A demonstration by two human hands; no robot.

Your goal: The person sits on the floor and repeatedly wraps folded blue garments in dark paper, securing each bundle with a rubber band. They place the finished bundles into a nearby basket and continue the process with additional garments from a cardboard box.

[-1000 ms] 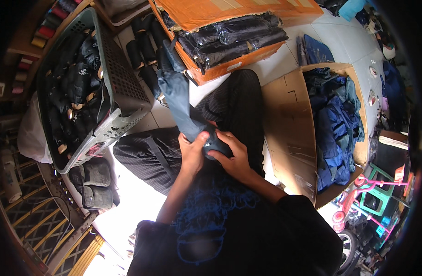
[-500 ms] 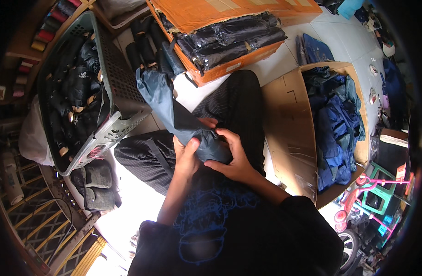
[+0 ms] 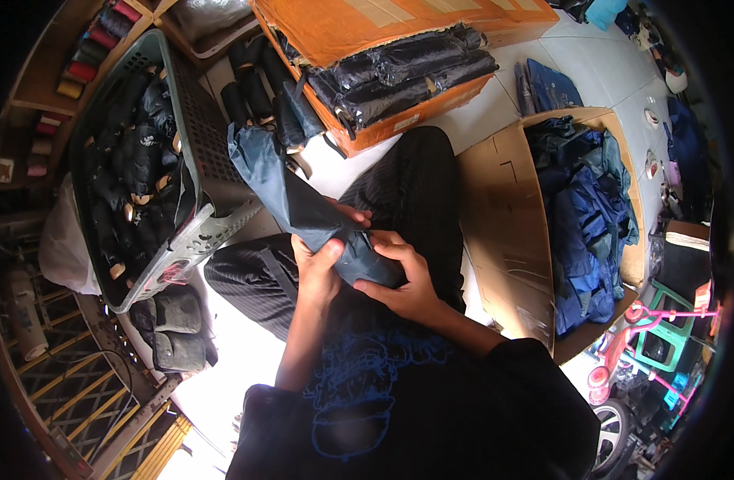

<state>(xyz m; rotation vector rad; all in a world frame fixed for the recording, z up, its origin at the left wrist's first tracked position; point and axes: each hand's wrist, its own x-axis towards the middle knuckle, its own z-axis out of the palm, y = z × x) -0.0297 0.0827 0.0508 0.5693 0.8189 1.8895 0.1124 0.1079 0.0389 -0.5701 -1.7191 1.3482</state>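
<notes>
A slate-blue roll of thin, shiny cloth [image 3: 279,188] slants over my lap. Its far end hangs loose and flat toward the upper left, while the near end is thicker and rounded. My left hand [image 3: 319,264] is closed round the middle, thumb on top and some fingers showing beyond the far side. Gripping the rounded near end, my right hand [image 3: 407,276] has its thumb low and its fingers bent over the upper edge. What lies inside the cloth is hidden. My crossed legs in dark striped trousers [image 3: 411,172] are beneath it.
Left stands a grey-green plastic basket [image 3: 215,168] of black rolls with pale ends. Ahead is an orange-brown carton [image 3: 383,28] with black plastic-wrapped packs. An open cardboard box [image 3: 503,232] of blue cloth stands right. Black rolls [image 3: 255,92] lie between basket and carton; a grey bag [image 3: 179,328] lies left.
The view has shifted slightly. The loose far end of the cloth has swung a little to the left, and my fingers have shifted slightly on the roll. Both hands keep their hold.
</notes>
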